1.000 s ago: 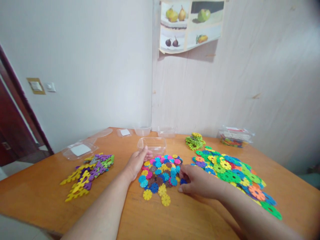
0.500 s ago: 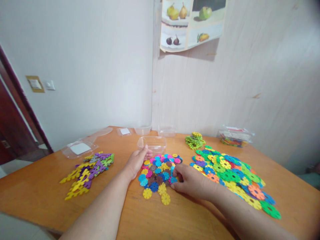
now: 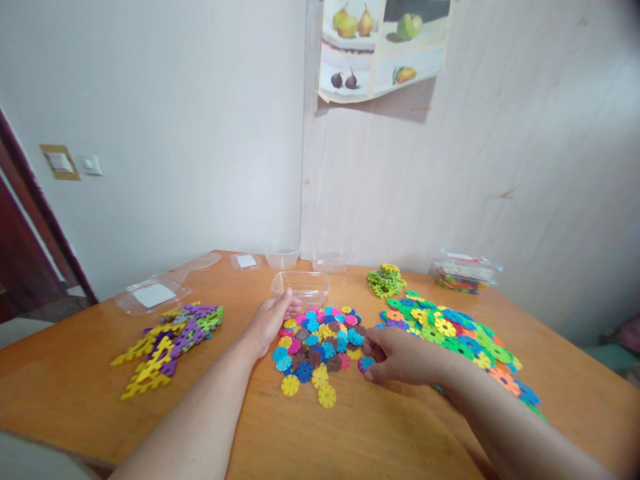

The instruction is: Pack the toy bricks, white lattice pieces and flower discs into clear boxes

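My left hand is at the near side of a clear plastic container, thumb over its edge and fingers curled below. Right in front of that hand lies a pile of small, notched plastic discs in blue, yellow, pink and brown. At the pile's right side, my right hand is closed, with a blue-and-pink notched disc showing at its thumb and fingertips. The curled fingers hide how many discs it has. Larger flower-shaped discs are spread just beyond that hand.
Yellow and purple interlocking pieces lie at the left. Behind stand clear tubs, lids and a stack of green pieces. A filled clear box sits at the back right of the wooden table, near the wall.
My right hand has moved right, away from the middle of the small-disc pile, with a disc at its fingertips. My left hand stays by the container. The view has shifted slightly.
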